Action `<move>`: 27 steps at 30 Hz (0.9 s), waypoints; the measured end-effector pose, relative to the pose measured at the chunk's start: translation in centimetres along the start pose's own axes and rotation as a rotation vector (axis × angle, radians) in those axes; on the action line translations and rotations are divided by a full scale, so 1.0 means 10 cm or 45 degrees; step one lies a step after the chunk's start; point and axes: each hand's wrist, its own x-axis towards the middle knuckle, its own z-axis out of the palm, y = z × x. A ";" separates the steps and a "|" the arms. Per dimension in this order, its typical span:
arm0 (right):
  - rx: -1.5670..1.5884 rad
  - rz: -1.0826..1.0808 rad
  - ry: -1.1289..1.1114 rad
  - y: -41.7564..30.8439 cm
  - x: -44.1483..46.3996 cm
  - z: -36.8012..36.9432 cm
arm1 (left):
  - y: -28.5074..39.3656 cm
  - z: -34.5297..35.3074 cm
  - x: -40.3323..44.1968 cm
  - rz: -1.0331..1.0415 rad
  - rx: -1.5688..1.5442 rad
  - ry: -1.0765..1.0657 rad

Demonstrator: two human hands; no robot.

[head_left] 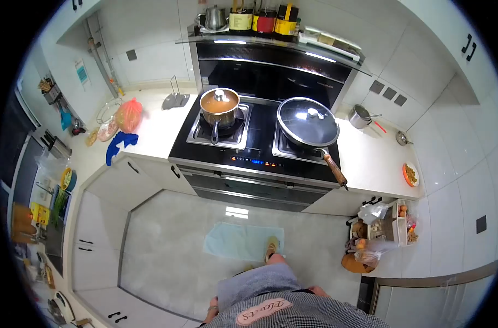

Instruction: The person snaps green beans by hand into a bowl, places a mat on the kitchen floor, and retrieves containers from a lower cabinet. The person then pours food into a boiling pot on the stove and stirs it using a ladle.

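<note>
My left hand [211, 310] hangs low beside the checked apron [260, 284], partly cut off by it. On the other side, a small part of my right hand [317, 291] shows past the apron's edge. The fingers of both hands are too hidden to make out, and neither is near the stove. Ahead, a lidded saucepan [220, 106] stands on the left burner of the black cooktop [257, 136]. A frying pan [309, 123] with a glass lid and wooden handle covers the right burner, its handle pointing toward me.
Left of the stove lie a red plastic bag [129, 115] and a blue cloth [119, 145]. On the right counter are a small pot [360, 117] and a plate of food [410, 174]. A storage rack [390, 225] stands below. A light-blue mat [235, 240] lies on the floor.
</note>
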 end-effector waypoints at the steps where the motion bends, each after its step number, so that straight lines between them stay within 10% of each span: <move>1: 0.034 -0.010 0.025 -0.02 0.15 -0.02 | 0.14 -0.06 0.04 0.012 0.006 0.008; 8: 0.514 0.079 -0.002 -0.33 0.32 -0.28 | 1.27 -0.40 0.06 -0.125 -0.035 -0.144; 16: 0.077 -0.261 -0.084 0.75 0.54 -0.27 | 1.73 0.45 0.43 0.260 0.074 -0.696; 23: 0.550 -0.051 0.113 1.40 0.27 -0.63 | 2.61 1.02 0.34 0.373 0.696 -0.593; 27: 0.703 -0.023 0.191 1.65 0.25 -0.74 | 2.56 1.44 0.35 0.498 0.383 -0.215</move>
